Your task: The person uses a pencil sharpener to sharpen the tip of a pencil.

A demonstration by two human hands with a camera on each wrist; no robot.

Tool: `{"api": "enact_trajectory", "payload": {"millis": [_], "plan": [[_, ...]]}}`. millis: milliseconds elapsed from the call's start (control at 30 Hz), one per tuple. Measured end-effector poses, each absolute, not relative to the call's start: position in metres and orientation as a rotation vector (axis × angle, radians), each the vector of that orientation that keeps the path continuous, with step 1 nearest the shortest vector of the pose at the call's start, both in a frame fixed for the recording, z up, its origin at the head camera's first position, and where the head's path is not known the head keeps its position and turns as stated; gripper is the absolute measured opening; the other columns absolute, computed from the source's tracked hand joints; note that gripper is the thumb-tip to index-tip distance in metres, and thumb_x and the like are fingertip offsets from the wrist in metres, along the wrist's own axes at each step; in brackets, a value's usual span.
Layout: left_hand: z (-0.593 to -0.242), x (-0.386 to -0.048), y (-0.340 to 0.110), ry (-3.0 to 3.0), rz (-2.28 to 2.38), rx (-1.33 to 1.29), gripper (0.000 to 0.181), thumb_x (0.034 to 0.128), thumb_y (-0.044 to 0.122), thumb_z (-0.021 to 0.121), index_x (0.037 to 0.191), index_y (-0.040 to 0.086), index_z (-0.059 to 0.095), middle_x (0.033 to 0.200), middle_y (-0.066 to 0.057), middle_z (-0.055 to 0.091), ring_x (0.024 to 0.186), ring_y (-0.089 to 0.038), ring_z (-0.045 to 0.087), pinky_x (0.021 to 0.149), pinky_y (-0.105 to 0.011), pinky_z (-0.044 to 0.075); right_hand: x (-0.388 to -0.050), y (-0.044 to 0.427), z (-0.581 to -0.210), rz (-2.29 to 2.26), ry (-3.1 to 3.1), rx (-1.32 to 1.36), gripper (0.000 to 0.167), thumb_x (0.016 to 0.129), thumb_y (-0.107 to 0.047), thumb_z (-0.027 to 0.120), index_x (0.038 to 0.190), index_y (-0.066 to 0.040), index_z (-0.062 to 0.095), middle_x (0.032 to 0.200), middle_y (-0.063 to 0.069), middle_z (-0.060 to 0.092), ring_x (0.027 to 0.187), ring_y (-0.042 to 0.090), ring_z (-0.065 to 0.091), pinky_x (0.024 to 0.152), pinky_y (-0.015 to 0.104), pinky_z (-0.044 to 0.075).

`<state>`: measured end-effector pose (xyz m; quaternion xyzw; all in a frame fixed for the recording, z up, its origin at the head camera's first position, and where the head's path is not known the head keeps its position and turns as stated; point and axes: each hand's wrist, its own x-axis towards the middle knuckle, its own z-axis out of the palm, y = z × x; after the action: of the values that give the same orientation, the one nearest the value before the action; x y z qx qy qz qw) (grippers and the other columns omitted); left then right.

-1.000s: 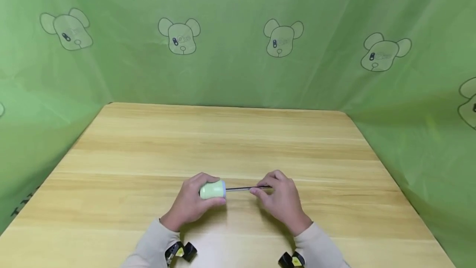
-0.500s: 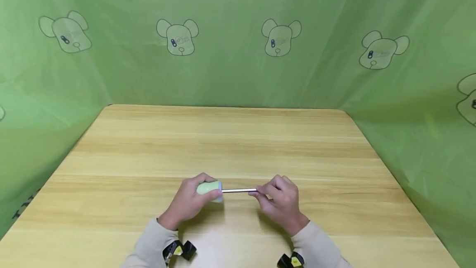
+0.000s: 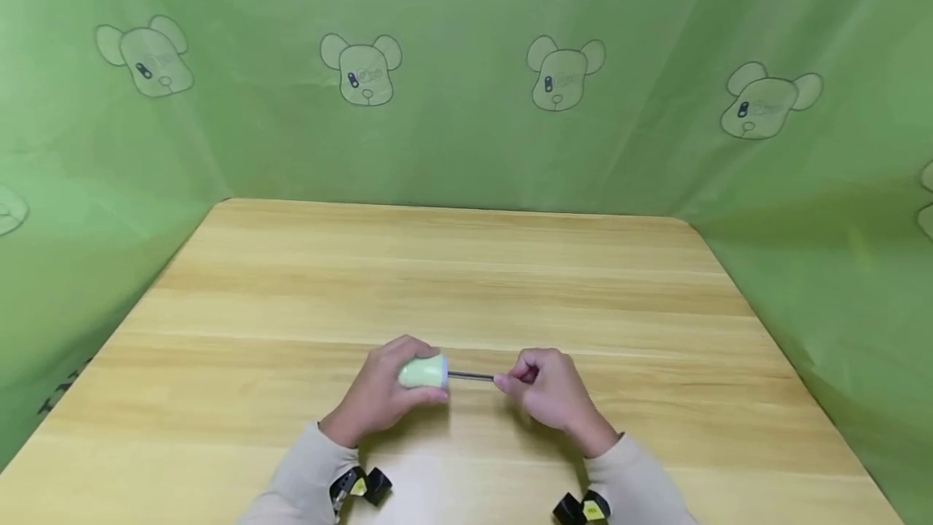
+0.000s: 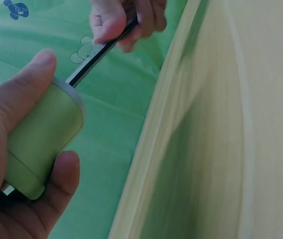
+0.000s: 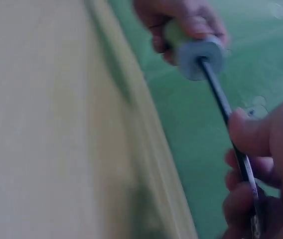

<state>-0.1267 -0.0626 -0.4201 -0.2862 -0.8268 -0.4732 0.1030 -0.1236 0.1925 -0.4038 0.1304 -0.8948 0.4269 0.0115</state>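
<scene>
A small green cylinder with a pale blue end face is gripped by the left hand, thumb on one side and fingers on the other. From that end face a thin dark pencil-like stick runs right to the right hand, whose thumb and fingers pinch it. In the left wrist view the stick meets the end of the green cylinder. The right wrist view shows the stick at the middle of the cylinder's end face; how deep its tip sits is hidden.
Both hands are over the near part of a light wooden table. Green cloth with bear-head outlines hangs behind and beside it. Each wrist wears a small black and yellow device, one at the left and one at the right.
The right hand has turned and its fingers have shifted on the stick, which remains at the cylinder's end. The left hand keeps its grip, with its thumb now lower on the cylinder than half a second ago.
</scene>
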Motion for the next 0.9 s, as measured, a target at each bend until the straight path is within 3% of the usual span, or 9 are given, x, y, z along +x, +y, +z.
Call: {"api": "enact_trajectory", "payload": {"millis": [133,367,467,567,633,700,800,900], "plan": [[-0.419,-0.127,-0.061,-2.480,-1.399,-0.734,0.047,0.0721,0.027,0.085,0.109,0.004,0.066,0.098,-0.003,0.066,0.070,-0.010,0.052,0.055,-0.024,0.048,-0.126,0.190,-0.413,0.993,-2.598,0.484,0.016,0.073,-0.015,0.086,0.074,-0.013,0.070,0.072,-0.007,0.055,0.062,0.009,0.047,0.055,0.023,0.042],[-0.418,-0.130,-0.064,-2.516,-1.521,-0.613,0.041,0.0749,0.028,0.084,0.106,0.006,0.067,0.086,0.000,0.064,0.064,-0.012,0.052,0.051,-0.026,0.047,-0.131,0.188,-0.421,0.835,-2.228,0.676,0.032,0.060,-0.012,0.091,0.082,-0.005,0.069,0.080,0.002,0.051,0.068,0.016,0.050,0.058,0.023,0.045],[-0.416,-0.129,-0.067,-2.546,-1.607,-0.583,0.040,0.0767,0.028,0.083,0.106,0.006,0.067,0.081,0.000,0.062,0.063,-0.013,0.053,0.050,-0.027,0.047,-0.135,0.189,-0.425,0.763,-2.029,0.768,0.024,0.074,-0.025,0.083,0.075,-0.006,0.069,0.071,0.001,0.047,0.060,0.014,0.044,0.054,0.020,0.037],[-0.415,-0.129,-0.069,-2.567,-1.694,-0.621,0.039,0.0813,0.026,0.079,0.109,0.003,0.065,0.078,-0.002,0.060,0.057,-0.013,0.053,0.046,-0.027,0.049,-0.139,0.189,-0.427,0.695,-1.853,0.819,0.038,0.086,-0.041,0.071,0.067,-0.008,0.069,0.062,-0.002,0.041,0.052,0.011,0.034,0.048,0.019,0.027],[-0.415,-0.129,-0.071,-2.568,-1.718,-0.669,0.038,0.0842,0.024,0.076,0.111,0.000,0.063,0.078,-0.004,0.058,0.054,-0.012,0.053,0.044,-0.028,0.049,-0.141,0.189,-0.428,0.673,-1.806,0.851,0.044,0.090,-0.043,0.067,0.064,-0.008,0.068,0.059,-0.004,0.040,0.049,0.008,0.030,0.045,0.017,0.024],[-0.416,-0.129,-0.072,-2.561,-1.699,-0.715,0.038,0.0855,0.023,0.075,0.112,-0.001,0.061,0.080,-0.005,0.057,0.052,-0.011,0.053,0.041,-0.027,0.049,-0.140,0.189,-0.428,0.700,-1.842,0.870,0.043,0.089,-0.042,0.069,0.063,-0.008,0.067,0.059,-0.003,0.041,0.048,0.005,0.030,0.042,0.014,0.024],[-0.417,-0.130,-0.072,-2.528,-1.557,-0.781,0.039,0.0839,0.022,0.076,0.112,-0.001,0.062,0.086,-0.005,0.057,0.060,-0.009,0.051,0.047,-0.024,0.048,-0.136,0.190,-0.422,0.904,-2.105,0.860,0.030,0.081,-0.029,0.080,0.064,-0.009,0.065,0.059,-0.005,0.046,0.049,0.003,0.034,0.041,0.015,0.029],[-0.418,-0.131,-0.069,-2.463,-1.415,-0.864,0.041,0.0797,0.021,0.079,0.110,0.000,0.063,0.093,-0.006,0.060,0.069,-0.011,0.050,0.053,-0.024,0.047,-0.130,0.192,-0.413,1.249,-2.526,0.662,0.022,0.076,-0.016,0.083,0.065,-0.011,0.064,0.057,-0.006,0.047,0.050,0.005,0.038,0.046,0.019,0.035]]}}
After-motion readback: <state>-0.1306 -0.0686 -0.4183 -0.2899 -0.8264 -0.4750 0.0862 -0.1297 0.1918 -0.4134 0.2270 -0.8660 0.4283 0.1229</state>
